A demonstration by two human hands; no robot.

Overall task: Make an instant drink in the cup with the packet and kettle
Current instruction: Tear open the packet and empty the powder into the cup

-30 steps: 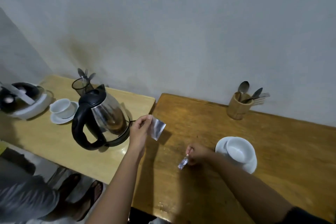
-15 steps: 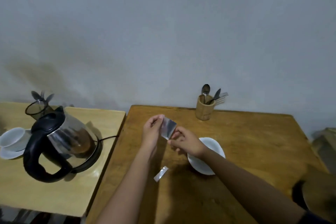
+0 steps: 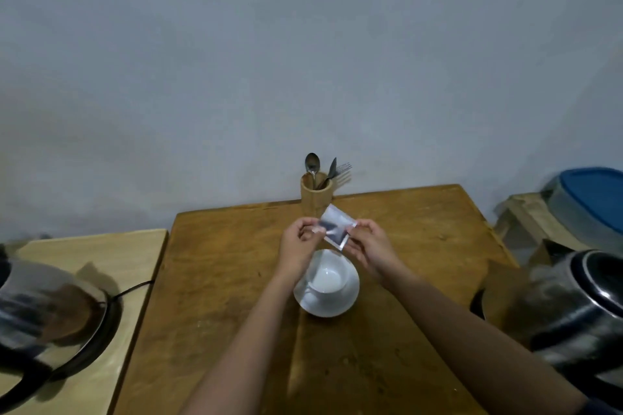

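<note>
A small silver packet (image 3: 336,226) is held up above the table, tilted, with both hands on it. My left hand (image 3: 301,241) pinches its left edge and my right hand (image 3: 370,244) pinches its right corner. Just below the hands a white cup (image 3: 327,278) stands empty on a white saucer (image 3: 340,303) on the brown table (image 3: 215,280). The steel and black kettle (image 3: 47,320) sits on its base on the pale side table at the far left, blurred and partly cut off.
A bamboo holder (image 3: 316,194) with a spoon, knife and fork stands at the table's far edge by the wall. A second steel pot or kettle (image 3: 583,307) is at the right edge. A blue-lidded container (image 3: 596,202) sits on a wooden stand behind it.
The view has swung right and down. My right hand let go of the torn strip and came up to the packet; both hands now hold it above the cup.
</note>
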